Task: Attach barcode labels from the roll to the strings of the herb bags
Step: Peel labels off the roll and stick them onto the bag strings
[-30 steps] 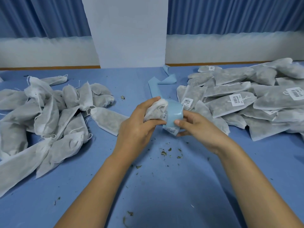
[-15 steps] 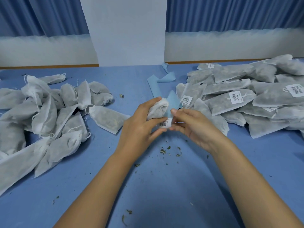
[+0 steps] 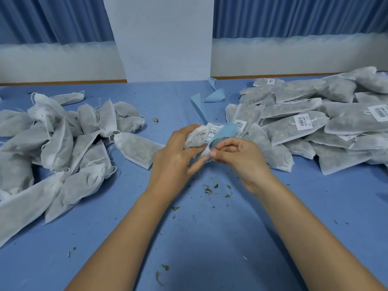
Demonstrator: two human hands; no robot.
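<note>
Centre of table (image 3: 189, 238): left hand (image 3: 174, 162) curled round a soft, light herb bag (image 3: 196, 139) and label strip (image 3: 225, 132); right hand (image 3: 239, 158) pinches a flimsy label (image 3: 208, 158) (sticky, probably curl-prone); best held by its edge.

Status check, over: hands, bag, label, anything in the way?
Left hand grips herb bag plus label strip. Right hand pinches label at bag's edge. String hidden by fingers. Nothing in the way, only herb crumbs on table.

Dried herb crumbs (image 3: 209, 191) lie scattered on the blue table (image 3: 210, 248), behind whose far edge rise a white pillar (image 3: 165, 38) and blue curtains (image 3: 294, 15).
</note>
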